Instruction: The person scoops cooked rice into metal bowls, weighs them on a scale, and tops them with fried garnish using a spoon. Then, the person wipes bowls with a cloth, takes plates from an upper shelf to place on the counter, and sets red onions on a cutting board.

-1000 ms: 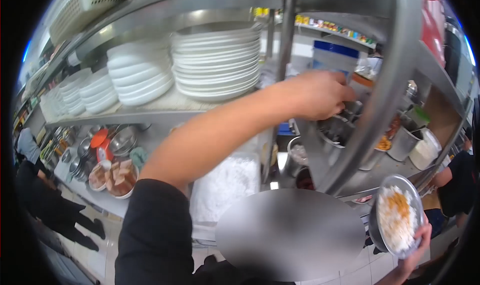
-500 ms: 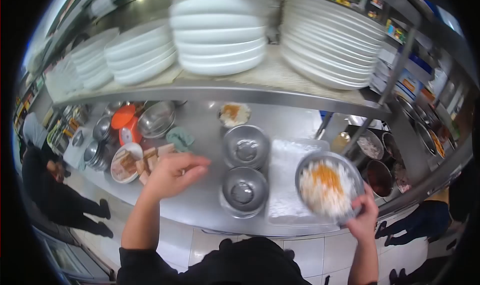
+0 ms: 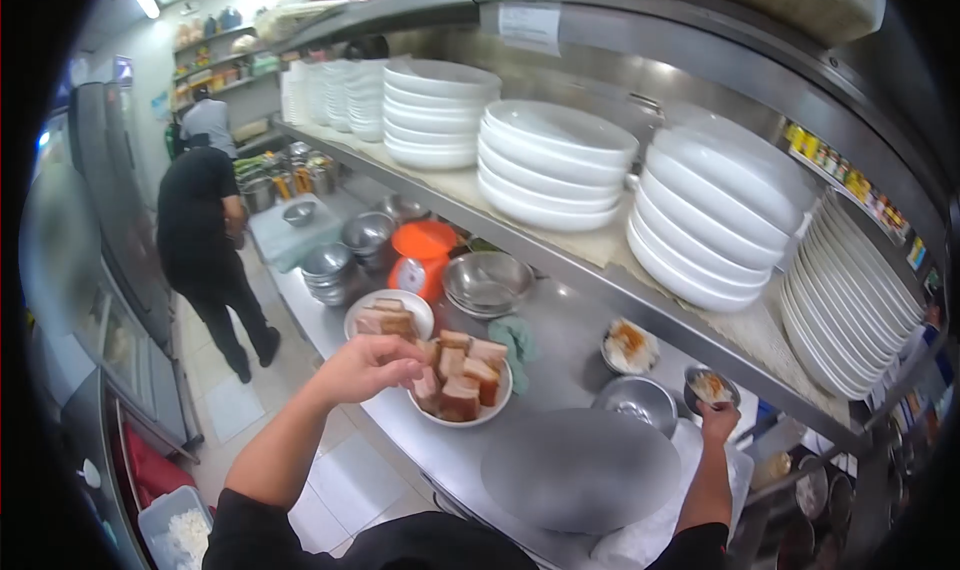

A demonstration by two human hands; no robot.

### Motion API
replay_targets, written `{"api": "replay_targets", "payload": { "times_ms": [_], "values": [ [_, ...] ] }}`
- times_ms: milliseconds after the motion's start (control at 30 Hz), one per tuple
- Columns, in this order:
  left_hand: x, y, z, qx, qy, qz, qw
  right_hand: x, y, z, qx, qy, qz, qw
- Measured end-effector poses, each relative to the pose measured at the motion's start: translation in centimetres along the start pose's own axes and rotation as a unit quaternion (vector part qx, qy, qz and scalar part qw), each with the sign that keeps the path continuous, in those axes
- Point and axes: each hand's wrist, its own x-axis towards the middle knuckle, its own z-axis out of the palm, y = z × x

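Observation:
My left hand (image 3: 378, 367) is over the near left rim of a white bowl of meat chunks (image 3: 463, 378), its fingers bent together; whether they pinch anything is too small to tell. A second white bowl with meat (image 3: 389, 317) sits just behind. On the right, my right hand (image 3: 717, 417) grips a metal bowl (image 3: 712, 388) holding white food with an orange-brown topping. Another bowl with similar food (image 3: 630, 347) stands on the steel counter, beside a shiny metal bowl (image 3: 637, 402).
Stacked white bowls (image 3: 560, 160) and plates (image 3: 850, 295) fill the shelf above the counter (image 3: 560, 320). Behind the meat are an orange scale (image 3: 421, 255), metal bowls (image 3: 488, 282) and a green cloth (image 3: 514, 344). A person in black (image 3: 200, 230) stands at the far left.
The view has swung left. My left hand came back from the containers on the right and is now at the meat bowl. The bowl in my right hand is now held farther out over the counter.

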Motion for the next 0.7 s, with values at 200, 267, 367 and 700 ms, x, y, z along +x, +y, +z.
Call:
{"api": "replay_targets", "payload": {
  "times_ms": [200,267,367,700],
  "values": [
    [1.1,2.5,-2.9,0.105,0.030,0.054,0.993,3.0,-0.1,2.9,-0.144,-0.096,-0.009,0.985],
    [1.5,3.6,-3.5,0.135,0.028,0.054,0.989,3.0,0.9,4.2,-0.145,-0.099,-0.001,0.984],
    [4.0,5.1,-5.1,0.280,0.049,0.101,0.953,3.8,3.1,5.2,-0.189,-0.177,-0.018,0.966],
    [23.6,11.0,-22.6,0.552,0.266,0.372,0.697,-0.6,-5.2,-8.5,-0.165,-0.066,-0.078,0.981]
  ]
}}
